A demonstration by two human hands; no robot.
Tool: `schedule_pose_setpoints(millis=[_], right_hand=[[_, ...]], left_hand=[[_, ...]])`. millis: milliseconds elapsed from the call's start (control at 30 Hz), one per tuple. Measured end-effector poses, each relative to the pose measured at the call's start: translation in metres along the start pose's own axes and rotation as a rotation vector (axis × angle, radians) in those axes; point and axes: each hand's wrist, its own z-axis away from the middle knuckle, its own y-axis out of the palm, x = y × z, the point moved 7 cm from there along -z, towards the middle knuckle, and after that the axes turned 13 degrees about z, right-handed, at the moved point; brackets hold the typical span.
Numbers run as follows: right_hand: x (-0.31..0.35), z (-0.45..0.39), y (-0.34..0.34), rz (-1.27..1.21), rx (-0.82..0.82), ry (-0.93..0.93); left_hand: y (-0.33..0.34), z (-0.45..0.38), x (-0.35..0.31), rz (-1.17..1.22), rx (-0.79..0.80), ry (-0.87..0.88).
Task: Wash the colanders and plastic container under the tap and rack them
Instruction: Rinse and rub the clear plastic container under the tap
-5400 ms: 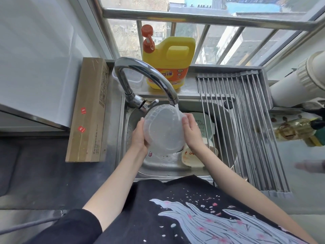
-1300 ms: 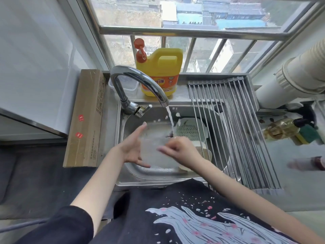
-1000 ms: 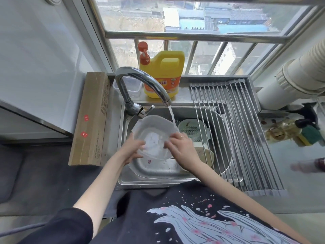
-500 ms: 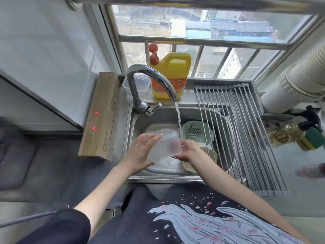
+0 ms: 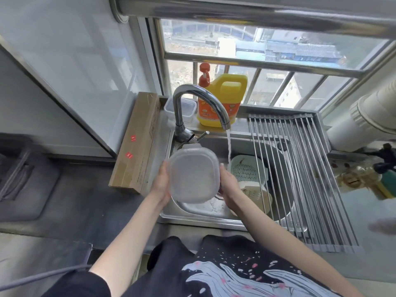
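Up over the steel sink, a frosted, rounded-square plastic container is clasped between both palms: the left hand presses its left side, the right hand its right, fingers curled round the walls. Water falls from the curved chrome tap just right of it. Beside it lie a pale green slotted colander and a cream one, under the ribbed metal rack.

Single head view, worn on person standing at sink. Looks forward and steeply down, wide-angle, lines bowed at edges. Sink close, centre frame; tap just beyond it; window behind tap, top of frame. Person's forearms and shirt fill bottom edge. No second view.
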Motion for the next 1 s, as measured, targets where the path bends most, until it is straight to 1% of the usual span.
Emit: schedule_pose_setpoints(millis=[33,67,133,167,267,333,400,467,600,700,767,833,900,933,1000], right_hand=[[0.004,0.001,0.001,-0.006,0.049,-0.015],[0.005,-0.001,0.004,-0.053,0.122,0.01],[0.006,-0.002,0.012,-0.193,0.318,0.032],[0.008,-0.001,0.012,-0.207,0.375,0.041],[0.007,0.007,0.002,-0.152,0.362,0.103],[0.01,0.009,-0.005,-0.151,0.387,0.059],[0.014,0.011,-0.01,-0.177,0.399,-0.017],[0.016,0.013,-0.014,-0.187,0.366,-0.061],[0.018,0.014,-0.023,-0.106,0.194,-0.088],[0.019,0.016,-0.024,-0.088,0.198,-0.099],[0.019,0.018,-0.024,-0.072,0.19,-0.071],[0.021,0.019,-0.027,0.011,0.129,-0.068],[0.027,0.019,-0.031,0.119,0.083,-0.126],[0.03,0.021,-0.033,0.122,0.08,-0.151],[0.033,0.024,-0.035,0.036,0.091,-0.174]], left_hand=[[-0.001,-0.001,-0.005,-0.047,-0.001,0.061],[-0.002,-0.004,-0.007,-0.113,0.016,0.094],[0.004,-0.001,-0.017,-0.247,0.069,0.184],[0.008,0.0,-0.021,-0.287,0.107,0.233],[0.021,0.002,-0.028,-0.363,0.205,0.295],[0.025,0.006,-0.034,-0.397,0.251,0.329],[0.027,0.007,-0.035,-0.382,0.266,0.32],[0.033,0.01,-0.035,-0.344,0.297,0.294],[0.027,0.004,-0.022,-0.235,0.296,0.17],[0.025,0.001,-0.017,-0.138,0.288,0.099],[0.027,0.001,-0.015,-0.146,0.289,0.077],[0.028,-0.004,-0.011,-0.176,0.277,0.069],[0.03,-0.004,-0.01,-0.193,0.267,0.081],[0.033,-0.002,-0.012,-0.193,0.265,0.093],[0.037,-0.002,-0.016,-0.164,0.281,0.085]])
